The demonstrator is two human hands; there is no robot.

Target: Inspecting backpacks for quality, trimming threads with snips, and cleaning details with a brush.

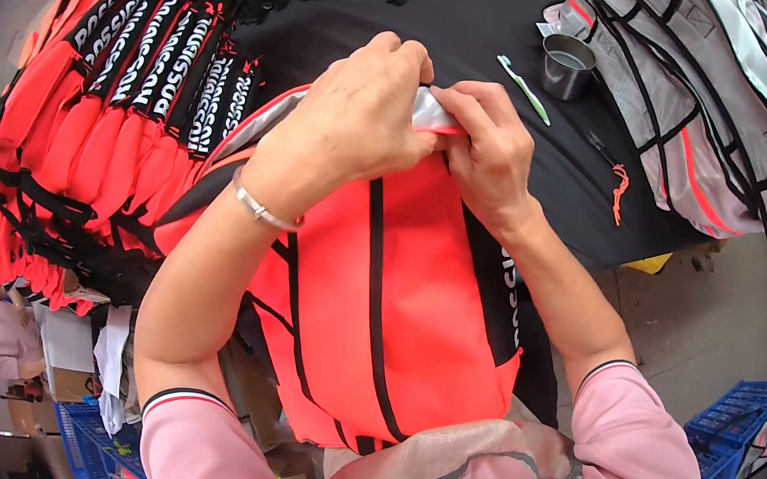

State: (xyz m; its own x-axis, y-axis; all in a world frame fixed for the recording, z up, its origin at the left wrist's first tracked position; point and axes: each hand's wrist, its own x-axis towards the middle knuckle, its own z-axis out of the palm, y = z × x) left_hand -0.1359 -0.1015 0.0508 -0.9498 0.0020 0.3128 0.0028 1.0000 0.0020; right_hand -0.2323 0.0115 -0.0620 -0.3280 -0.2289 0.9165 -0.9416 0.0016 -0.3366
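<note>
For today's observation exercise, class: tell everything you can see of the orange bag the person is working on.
The orange bag looks like smooth synthetic fabric, bright orange with thin black stripes running lengthwise and a black side panel bearing white lettering. It lies over the edge of the black table, its lower end hanging toward the person. A pale lining shows at its top edge, where the left hand and right hand both pinch it.

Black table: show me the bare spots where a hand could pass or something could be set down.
Free: the black table between the hands and the metal cup, and the strip below the cup toward the scissors. Crowded: red bag stack at left, grey bags at right, straps along the far edge.
</note>
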